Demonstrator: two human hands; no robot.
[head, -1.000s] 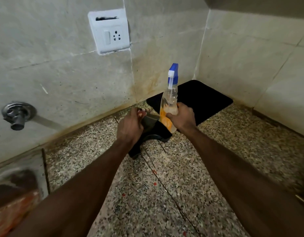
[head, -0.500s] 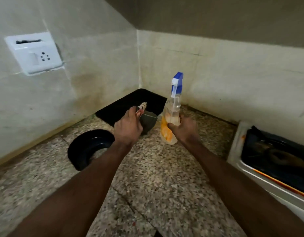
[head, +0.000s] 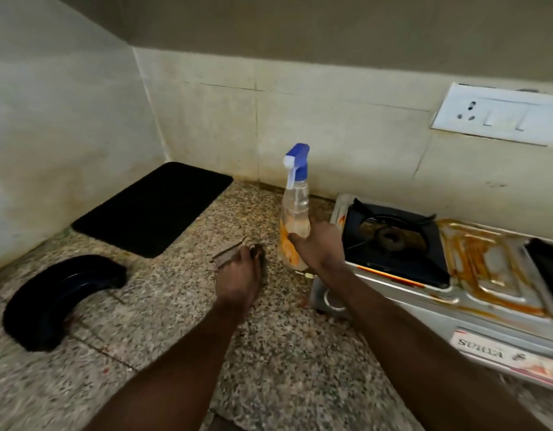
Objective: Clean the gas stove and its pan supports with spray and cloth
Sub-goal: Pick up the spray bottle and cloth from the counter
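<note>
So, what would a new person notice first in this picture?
The spray bottle stands out, upright at centre in the right hand. Just right of it, the stove shows orange stains on its steel top. Left of the bottle, the left hand holds a blurred grey thing, perhaps the cloth.

The spray bottle (head: 295,209) is showing a blue and white head, a clear body and orange below. The cloth (head: 228,255) is looking grey-brown. The table (head: 287,353) is showing grey, black and beige speckles; the mat (head: 154,209) and dish (head: 51,303) are looking black. The stove (head: 493,275) is gleaming silver under orange-brown streaks, its pan support (head: 359,204) black. The socket plate (head: 499,115) is showing white.
</note>
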